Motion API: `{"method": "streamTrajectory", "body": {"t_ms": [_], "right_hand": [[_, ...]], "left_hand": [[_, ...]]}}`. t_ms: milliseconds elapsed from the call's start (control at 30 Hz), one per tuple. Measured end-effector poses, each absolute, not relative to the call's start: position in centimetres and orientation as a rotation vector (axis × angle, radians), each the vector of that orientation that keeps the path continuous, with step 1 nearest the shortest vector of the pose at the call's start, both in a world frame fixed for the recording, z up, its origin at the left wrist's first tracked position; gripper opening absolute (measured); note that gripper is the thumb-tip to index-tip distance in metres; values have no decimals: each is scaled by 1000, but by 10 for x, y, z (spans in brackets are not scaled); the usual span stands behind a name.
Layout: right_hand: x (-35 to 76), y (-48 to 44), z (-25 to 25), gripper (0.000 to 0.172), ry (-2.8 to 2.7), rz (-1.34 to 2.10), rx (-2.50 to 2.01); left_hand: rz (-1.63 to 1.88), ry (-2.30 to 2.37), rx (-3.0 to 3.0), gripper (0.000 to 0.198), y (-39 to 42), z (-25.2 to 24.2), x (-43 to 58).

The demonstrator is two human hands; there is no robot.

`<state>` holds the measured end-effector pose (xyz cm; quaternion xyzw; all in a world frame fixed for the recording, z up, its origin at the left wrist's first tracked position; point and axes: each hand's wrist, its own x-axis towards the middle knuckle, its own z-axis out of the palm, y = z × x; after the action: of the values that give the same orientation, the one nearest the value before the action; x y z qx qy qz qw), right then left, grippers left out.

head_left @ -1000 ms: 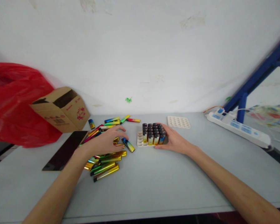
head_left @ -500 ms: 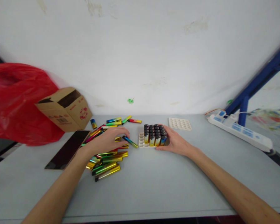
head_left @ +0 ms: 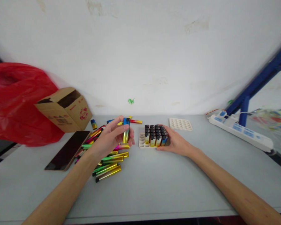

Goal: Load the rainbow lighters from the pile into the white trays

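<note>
My left hand (head_left: 111,137) is raised a little above the table and pinches a blue and gold lighter (head_left: 125,130) upright. Under it and to its left lies a loose pile of shiny coloured lighters (head_left: 107,162). My right hand (head_left: 176,142) rests on the table and holds the right side of a white tray (head_left: 142,143). Several lighters (head_left: 155,134) with black tops stand in that tray. The tray's left column of slots shows no lighters.
A second white tray (head_left: 180,124) with bare holes lies behind my right hand. A dark phone (head_left: 67,150), an open cardboard box (head_left: 64,109) and a red plastic bag (head_left: 14,103) are at the left. A white power strip (head_left: 241,132) and blue frame (head_left: 259,81) are at the right.
My left hand has picked one lighter out of the pile and lifted it upright beside the tray. My right hand has stayed on the tray.
</note>
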<state>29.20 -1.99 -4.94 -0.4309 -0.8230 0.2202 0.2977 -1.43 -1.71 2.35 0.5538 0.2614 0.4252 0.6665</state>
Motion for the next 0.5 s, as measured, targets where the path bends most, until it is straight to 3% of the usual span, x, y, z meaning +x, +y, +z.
{"method": "streamTrajectory", "body": {"t_ms": [233, 400, 500], "right_hand": [[294, -19, -53, 99, -2194, 576, -1132], [293, -19, -52, 98, -2192, 592, -1133], [292, -20, -50, 98, -2190, 610, -1151]], "left_hand": [[887, 649, 1098, 26, -23, 9, 9], [837, 718, 1095, 49, -20, 6, 14], [805, 732, 1089, 51, -19, 1, 14]]}}
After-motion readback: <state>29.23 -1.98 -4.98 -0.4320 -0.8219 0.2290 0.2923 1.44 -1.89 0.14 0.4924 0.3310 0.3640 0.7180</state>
